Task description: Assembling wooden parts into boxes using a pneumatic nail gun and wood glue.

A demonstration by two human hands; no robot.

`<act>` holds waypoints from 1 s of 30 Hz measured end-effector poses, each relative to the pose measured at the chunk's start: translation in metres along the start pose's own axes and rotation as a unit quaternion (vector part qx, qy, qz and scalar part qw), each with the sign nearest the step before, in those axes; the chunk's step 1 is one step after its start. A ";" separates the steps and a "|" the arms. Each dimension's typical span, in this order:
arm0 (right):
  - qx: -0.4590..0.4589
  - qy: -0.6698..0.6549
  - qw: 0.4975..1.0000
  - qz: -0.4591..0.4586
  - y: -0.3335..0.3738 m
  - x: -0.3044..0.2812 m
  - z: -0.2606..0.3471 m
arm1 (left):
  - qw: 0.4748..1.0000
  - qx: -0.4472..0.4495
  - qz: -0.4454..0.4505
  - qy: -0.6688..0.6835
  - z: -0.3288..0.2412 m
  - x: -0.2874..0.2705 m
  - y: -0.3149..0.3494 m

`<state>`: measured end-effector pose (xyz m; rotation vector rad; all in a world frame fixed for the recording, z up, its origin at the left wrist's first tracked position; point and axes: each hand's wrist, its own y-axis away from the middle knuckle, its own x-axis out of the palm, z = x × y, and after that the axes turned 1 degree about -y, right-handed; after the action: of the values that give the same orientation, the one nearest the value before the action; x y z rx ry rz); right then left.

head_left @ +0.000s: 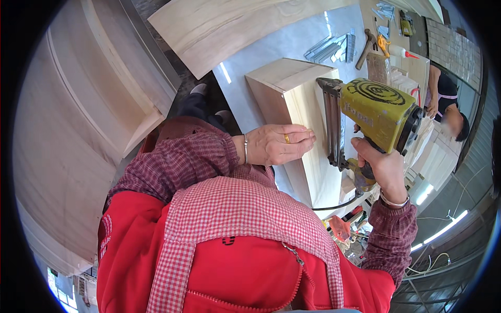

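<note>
A pale wooden box (295,112) stands on the light grey worktop in front of me. My left hand (279,145) lies across its near side, fingers bent and drawn together at the tips; whether they pinch anything small is hidden. My right hand (383,166) is wrapped round the handle of a yellow-green pneumatic nail gun (378,107). The gun's dark nose and magazine (332,122) point toward the far right edge of the box, and I cannot tell if they touch it. An air hose (339,206) runs from the gun's lower end.
Strips of metal staples (331,49), a hammer (366,48), orange-handled pliers (383,44) and a white bottle with a red tip (402,51) lie beyond the box. Large wooden boards (224,31) rest at the far side, more wood (78,130) at left. Another person (446,99) stands at right.
</note>
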<state>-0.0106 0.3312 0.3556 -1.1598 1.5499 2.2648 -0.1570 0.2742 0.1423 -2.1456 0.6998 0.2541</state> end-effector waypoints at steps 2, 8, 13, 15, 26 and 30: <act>0.000 0.018 1.000 -0.010 0.010 0.005 -0.001 | 1.000 -0.004 -0.014 -0.001 -0.008 0.001 0.004; 0.011 0.018 1.000 0.023 0.025 0.008 -0.005 | 0.999 0.017 0.001 0.046 0.000 -0.004 0.005; -0.081 0.098 0.989 0.076 0.019 0.011 -0.017 | 0.996 0.022 -0.024 0.080 -0.001 -0.005 0.015; -0.083 0.081 0.990 0.080 0.018 0.011 -0.019 | 0.997 0.025 -0.023 0.072 -0.001 -0.005 0.014; -0.103 0.077 0.988 0.085 0.018 0.013 -0.023 | 0.997 0.019 -0.034 0.068 -0.001 -0.001 0.016; -0.178 0.137 0.970 0.087 0.010 0.009 -0.043 | 0.997 0.019 -0.031 0.064 0.000 -0.001 0.015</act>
<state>-0.0007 0.2873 0.3500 -1.5403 1.4154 2.6773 -0.1666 0.2674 0.1322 -2.1571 0.7032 0.0685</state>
